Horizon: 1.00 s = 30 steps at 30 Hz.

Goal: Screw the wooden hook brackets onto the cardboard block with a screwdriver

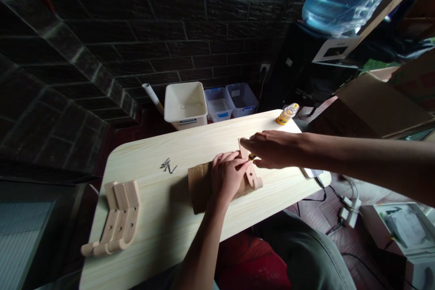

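My right hand (272,148) is closed around a screwdriver, whose black-and-yellow handle (252,157) shows below the fingers. Under it lies a pale wooden hook (252,176) with drilled holes and a curled end, resting on a brown cardboard block (200,186). My left hand (228,174) lies over the cardboard, its thumb and fingertips pinched together close to the screwdriver's lower end. What they pinch is too small to make out. Several dark screws (168,165) are scattered on the table left of the cardboard. Farther left, several matching wooden hooks (120,217) lie side by side.
The light wooden table (152,217) has a clear bottle with a yellow cap (288,113) at its far right corner. Behind it stand a cream bin (185,99) and two plastic boxes (218,104). A water dispenser (295,68) is at the back right; a power strip (350,212) lies below right.
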Motion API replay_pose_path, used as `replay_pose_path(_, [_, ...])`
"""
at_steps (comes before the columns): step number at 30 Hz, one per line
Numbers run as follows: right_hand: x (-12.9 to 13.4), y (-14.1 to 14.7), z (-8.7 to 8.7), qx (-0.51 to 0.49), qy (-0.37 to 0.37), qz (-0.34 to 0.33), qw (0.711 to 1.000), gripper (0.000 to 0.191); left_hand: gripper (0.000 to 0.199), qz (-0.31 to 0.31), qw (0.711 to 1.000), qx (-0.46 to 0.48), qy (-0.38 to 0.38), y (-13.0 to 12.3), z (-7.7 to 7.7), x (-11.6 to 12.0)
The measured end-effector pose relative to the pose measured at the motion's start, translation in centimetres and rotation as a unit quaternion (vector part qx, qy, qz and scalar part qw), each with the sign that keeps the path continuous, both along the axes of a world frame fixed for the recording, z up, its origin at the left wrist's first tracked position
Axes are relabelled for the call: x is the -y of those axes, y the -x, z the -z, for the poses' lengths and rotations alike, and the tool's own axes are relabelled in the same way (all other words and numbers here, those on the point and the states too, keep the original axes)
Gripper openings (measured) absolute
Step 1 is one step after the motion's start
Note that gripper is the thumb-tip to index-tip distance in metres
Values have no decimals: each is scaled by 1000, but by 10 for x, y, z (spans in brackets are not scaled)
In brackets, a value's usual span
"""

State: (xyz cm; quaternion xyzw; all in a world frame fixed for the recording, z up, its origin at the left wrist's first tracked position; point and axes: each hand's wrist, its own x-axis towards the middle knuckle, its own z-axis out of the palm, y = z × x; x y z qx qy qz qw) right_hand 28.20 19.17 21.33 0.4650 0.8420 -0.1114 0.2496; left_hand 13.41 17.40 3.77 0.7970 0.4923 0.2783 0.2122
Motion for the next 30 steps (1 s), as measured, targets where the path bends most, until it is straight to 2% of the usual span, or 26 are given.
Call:
replay_pose_path(4, [-1, -2, -3, 0, -9, -36, 999, 22, 11, 3, 1000, 2, 2, 0, 0, 0])
replay_pose_path(7, [-2, 0, -3, 4, -17, -48, 999, 23, 10, 3, 1000, 3, 4, 1, 0, -1])
replay_pose_path(19, [10, 5, 7, 10, -64, 33, 997, 28, 10, 3, 1000, 2, -5, 1, 1, 0])
replay_pose_path(26, [8, -6, 7, 5, -37, -32, 999, 19, 13, 0, 1000, 7, -14, 1, 1, 1])
replay_pose_path(30, [8, -7, 9, -10, -25, -20, 999, 21, 12, -3, 1000, 8, -14, 1, 2, 2])
